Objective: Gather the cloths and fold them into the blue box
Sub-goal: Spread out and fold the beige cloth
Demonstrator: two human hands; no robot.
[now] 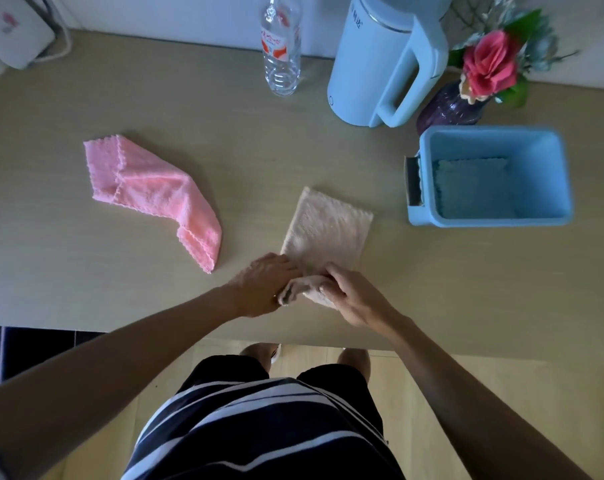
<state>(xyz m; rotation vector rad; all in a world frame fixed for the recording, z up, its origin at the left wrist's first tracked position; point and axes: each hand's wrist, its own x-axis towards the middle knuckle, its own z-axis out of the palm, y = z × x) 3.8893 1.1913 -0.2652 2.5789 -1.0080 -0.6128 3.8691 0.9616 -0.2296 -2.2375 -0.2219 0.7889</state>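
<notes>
I see a big tan table (85, 271). A tall pale blue jug (373, 64) stands by the far edge, toward the right.

The blue box (557, 174) sits near the right edge, just in front of the jug. One folded grey-blue cloth (470, 188) lies flat in its bottom, so I think one cloth is done.

The pink cloth (148, 195) lies loose and bent on the left part of the table, well apart from the box. Nobody touches it.

The cream cloth (328, 230) lies in the middle, close to the near edge. It is a long shape. Its long side runs away from me toward the far edge, and it leans a little to the right. Its near end is lifted and bunched up.

My left hand (262, 289) grips that near end from the left. My right hand (352, 299) pinches it from the right. Both hands have curled fingers on the cloth, and they almost touch.

I think the next fold goes forward, away from me, along the long side. The box is off to the right of this cloth, so my right hand is nearer to it. My left hand is nearer to the pink cloth.

A clear bottle (281, 53) and a dark vase (446, 109) with flowers stand by the far edge too.
</notes>
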